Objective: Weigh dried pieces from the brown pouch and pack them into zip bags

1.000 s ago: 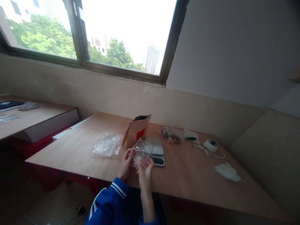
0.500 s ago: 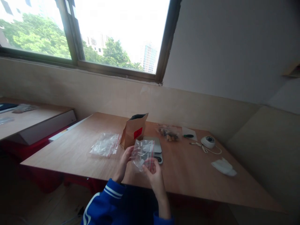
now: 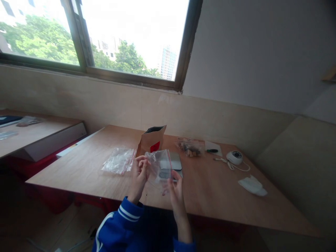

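My left hand (image 3: 139, 173) pinches the left edge of a small clear zip bag (image 3: 160, 165) with a red strip, held up above the table's near edge. My right hand (image 3: 173, 185) sits just below the bag's right corner, fingers partly curled and touching its lower edge. Behind the bag lies a small grey scale (image 3: 173, 163). An open brown paper pouch (image 3: 152, 141) with a red label stands behind it. A pile of empty clear zip bags (image 3: 119, 160) lies to the left.
A filled clear bag of brown pieces (image 3: 190, 147) lies at the back, beside a card with a green pen (image 3: 212, 151). A round white device with a cord (image 3: 234, 157) and crumpled white tissue (image 3: 252, 185) lie at the right. Another desk (image 3: 39, 134) stands on the left.
The bag was turned and lifted a little, its red strip now upright at the right. My right hand slid from the bag's lower edge to below its right corner.
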Demonstrator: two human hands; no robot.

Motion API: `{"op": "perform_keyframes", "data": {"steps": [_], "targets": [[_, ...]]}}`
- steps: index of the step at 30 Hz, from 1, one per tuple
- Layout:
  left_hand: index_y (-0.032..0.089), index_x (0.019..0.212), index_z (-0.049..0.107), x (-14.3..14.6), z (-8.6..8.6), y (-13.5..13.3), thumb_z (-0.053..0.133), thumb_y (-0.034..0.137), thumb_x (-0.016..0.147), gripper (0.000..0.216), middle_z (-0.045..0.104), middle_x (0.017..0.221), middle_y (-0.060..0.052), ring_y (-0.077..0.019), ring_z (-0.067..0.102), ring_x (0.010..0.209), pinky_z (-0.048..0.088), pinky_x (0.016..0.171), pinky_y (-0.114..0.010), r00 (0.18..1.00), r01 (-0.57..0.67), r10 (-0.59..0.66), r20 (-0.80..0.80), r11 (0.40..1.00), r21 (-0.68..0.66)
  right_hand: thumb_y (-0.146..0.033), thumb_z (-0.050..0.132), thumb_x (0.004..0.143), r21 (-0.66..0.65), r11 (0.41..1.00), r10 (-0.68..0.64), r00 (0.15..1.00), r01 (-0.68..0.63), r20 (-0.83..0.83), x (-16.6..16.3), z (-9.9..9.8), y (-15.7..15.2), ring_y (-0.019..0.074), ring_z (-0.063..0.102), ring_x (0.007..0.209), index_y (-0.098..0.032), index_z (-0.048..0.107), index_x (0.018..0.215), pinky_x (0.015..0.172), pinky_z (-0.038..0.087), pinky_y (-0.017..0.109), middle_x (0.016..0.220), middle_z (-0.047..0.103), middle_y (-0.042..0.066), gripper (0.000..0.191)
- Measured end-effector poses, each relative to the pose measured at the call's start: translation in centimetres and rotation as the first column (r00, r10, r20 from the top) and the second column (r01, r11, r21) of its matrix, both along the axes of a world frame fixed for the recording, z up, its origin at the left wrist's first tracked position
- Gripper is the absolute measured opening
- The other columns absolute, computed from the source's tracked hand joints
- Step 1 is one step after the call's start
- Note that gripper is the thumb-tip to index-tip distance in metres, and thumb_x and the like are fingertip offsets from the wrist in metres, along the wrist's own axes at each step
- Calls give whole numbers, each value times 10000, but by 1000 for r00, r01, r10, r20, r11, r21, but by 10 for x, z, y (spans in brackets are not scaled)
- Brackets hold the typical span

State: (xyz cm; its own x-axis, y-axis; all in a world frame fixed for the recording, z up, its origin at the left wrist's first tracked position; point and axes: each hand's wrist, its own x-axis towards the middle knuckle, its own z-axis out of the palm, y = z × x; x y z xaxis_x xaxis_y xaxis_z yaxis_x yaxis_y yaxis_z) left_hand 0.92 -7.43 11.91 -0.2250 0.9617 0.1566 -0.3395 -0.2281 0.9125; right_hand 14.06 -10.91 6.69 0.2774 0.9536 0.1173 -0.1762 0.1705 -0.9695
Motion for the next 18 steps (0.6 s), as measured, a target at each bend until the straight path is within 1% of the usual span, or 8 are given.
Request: {"op": "perform_keyframes", "data": {"steps": [1, 3, 5, 7, 9, 11, 15, 18], "targets": [[230, 945, 503, 1, -3, 0, 648, 526, 761, 377, 477, 637, 65, -32, 327, 407, 221, 365, -167, 999, 41, -41, -13, 999, -14, -548, 597, 806, -23, 1000, -10, 1000, 10, -7, 1, 0, 0, 201, 644, 861, -264, 512, 1217, 629, 530, 293, 1232, 587, 91, 507], [213, 912, 510, 3, -10, -1, 658, 538, 741, 396, 484, 616, 66, -27, 319, 376, 209, 351, -174, 986, 157, -159, -53, 987, -42, -571, 546, 835, -74, 997, 14, 1000, -16, -21, 3, 3, -2, 221, 651, 918, -258, 513, 1233, 673, 537, 306, 1185, 624, 86, 508], [199, 875, 513, 2, -16, -1, 665, 559, 714, 423, 510, 609, 59, -32, 343, 343, 205, 329, -180, 956, 264, -272, -107, 961, -85, -587, 526, 843, -115, 991, 61, 998, -64, -33, 7, 7, -4, 226, 657, 891, -235, 522, 1232, 665, 532, 307, 1081, 665, 82, 525], [191, 855, 513, -1, -20, -2, 648, 583, 707, 440, 553, 631, 39, -57, 431, 354, 245, 326, -181, 935, 304, -323, -148, 942, -140, -585, 554, 828, -133, 988, 75, 997, -77, -22, 10, 10, -5, 216, 652, 845, -209, 559, 1183, 644, 517, 290, 1002, 680, 77, 517], [182, 859, 521, -3, -20, -3, 610, 587, 730, 434, 590, 677, 18, -85, 526, 420, 320, 359, -179, 934, 288, -318, -165, 940, -183, -570, 619, 786, -133, 989, 57, 998, -58, -8, 12, 10, -4, 194, 635, 772, -200, 595, 1104, 599, 490, 264, 941, 681, 64, 489], [174, 870, 527, -4, -18, -4, 580, 580, 753, 426, 607, 723, 7, -90, 567, 466, 361, 388, -175, 944, 243, -280, -175, 948, -205, -544, 683, 737, -132, 990, 49, 999, -50, -9, 12, 9, -3, 167, 610, 691, -200, 603, 1053, 561, 466, 246, 905, 676, 48, 474], [173, 841, 507, -1, -19, -2, 574, 593, 745, 436, 552, 628, 50, -82, 525, 374, 343, 354, -176, 963, 141, -183, -199, 968, -207, -497, 730, 704, -122, 988, 92, 996, -92, -9, 9, 7, -2, 146, 589, 639, -200, 603, 1009, 578, 473, 246, 854, 668, 27, 444], [182, 856, 495, -2, -24, 0, 587, 606, 723, 454, 505, 543, 81, -98, 490, 307, 336, 328, -192, 961, 129, -182, -206, 960, -248, -499, 738, 698, -117, 986, 121, 993, -119, 13, 7, 8, -3, 151, 600, 666, -201, 612, 972, 606, 480, 247, 841, 670, 20, 423]]}}
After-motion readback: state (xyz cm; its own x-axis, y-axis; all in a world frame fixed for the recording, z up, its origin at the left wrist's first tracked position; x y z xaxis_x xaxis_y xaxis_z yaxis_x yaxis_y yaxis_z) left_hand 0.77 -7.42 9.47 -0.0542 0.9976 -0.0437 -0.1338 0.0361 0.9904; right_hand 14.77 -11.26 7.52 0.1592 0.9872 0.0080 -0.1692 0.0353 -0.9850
